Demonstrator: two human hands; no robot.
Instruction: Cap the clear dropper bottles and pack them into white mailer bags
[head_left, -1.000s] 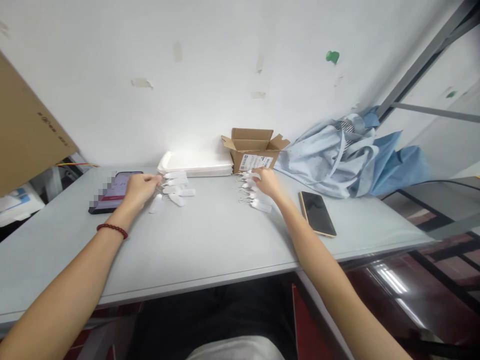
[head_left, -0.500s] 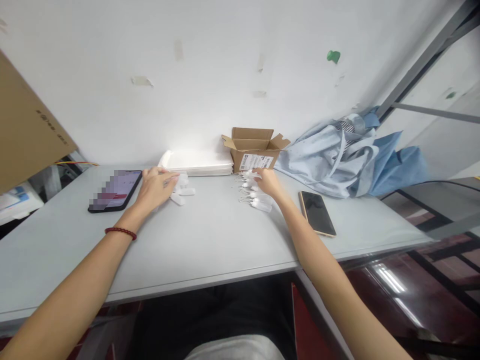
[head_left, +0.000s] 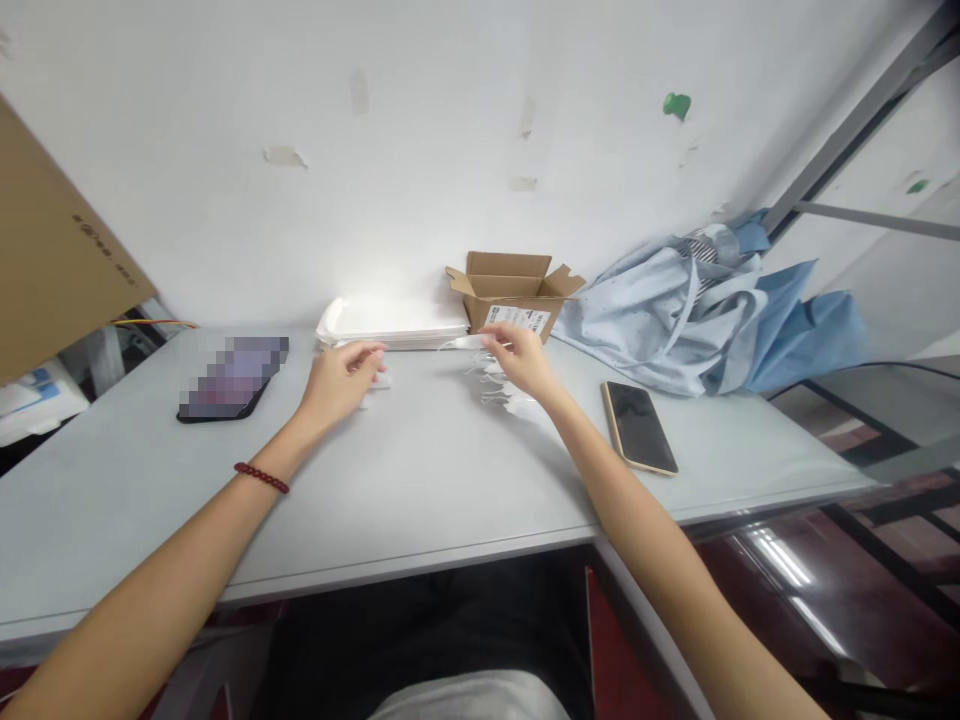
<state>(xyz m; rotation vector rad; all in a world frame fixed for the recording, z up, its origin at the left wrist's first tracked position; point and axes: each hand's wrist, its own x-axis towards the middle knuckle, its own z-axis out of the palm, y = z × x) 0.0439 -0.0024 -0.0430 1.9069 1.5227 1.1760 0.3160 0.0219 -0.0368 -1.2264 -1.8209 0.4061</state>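
Observation:
My right hand (head_left: 521,360) pinches a small white piece with a thin tail (head_left: 469,342), raised in front of the cardboard box. Beneath that hand lies a cluster of small whitish pieces with thin white strings (head_left: 517,403), partly covered by the fingers. My left hand (head_left: 339,382) is curled, thumb against fingers, over several small translucent pieces (head_left: 381,381). Whatever sits between its fingertips is too small to make out.
Behind my hands are a stack of white sheets (head_left: 397,325) and an open cardboard box (head_left: 510,290). One phone (head_left: 232,378) lies at left, another phone (head_left: 639,428) at right. Light blue cloth (head_left: 667,310) is heaped at the back right of the grey table (head_left: 420,480).
My right hand has lifted a white piece off the cluster and moved slightly left. My left hand has shifted right, closing its fingers over the translucent pieces.

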